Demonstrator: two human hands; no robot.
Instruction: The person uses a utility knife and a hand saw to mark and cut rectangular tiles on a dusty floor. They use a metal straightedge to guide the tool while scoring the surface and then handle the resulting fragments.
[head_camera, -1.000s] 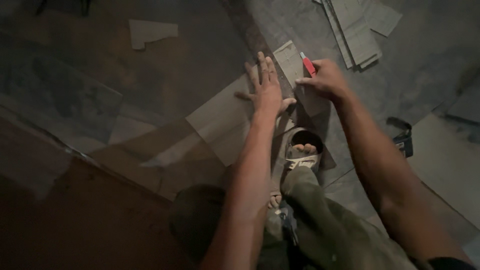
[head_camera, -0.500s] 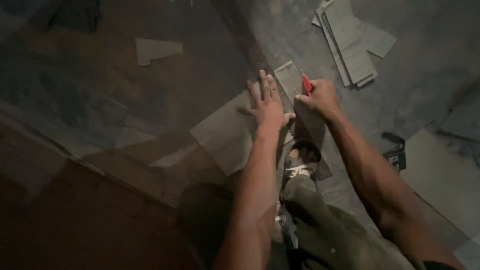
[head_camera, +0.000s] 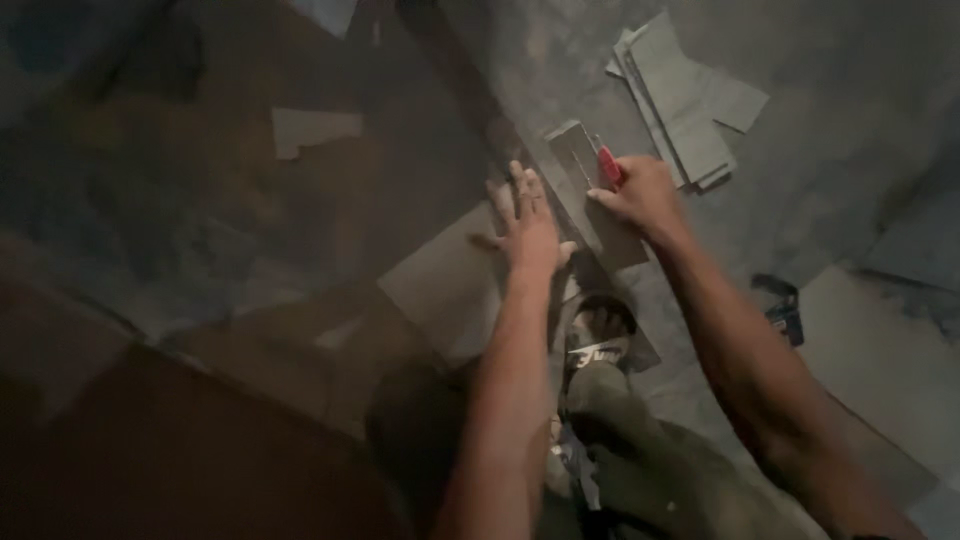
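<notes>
You have a single view, worn on your head and looking steeply down at the floor (head_camera: 850, 90). It sits close above your sandalled foot (head_camera: 597, 340), with both forearms reaching away from it toward the frame's top.

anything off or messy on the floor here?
Somewhat. Cut grey offcuts lie in a loose, skewed pile beyond the right hand, and one stray scrap sits apart at left. The sandalled foot rests on the sheet under the left hand.
</notes>
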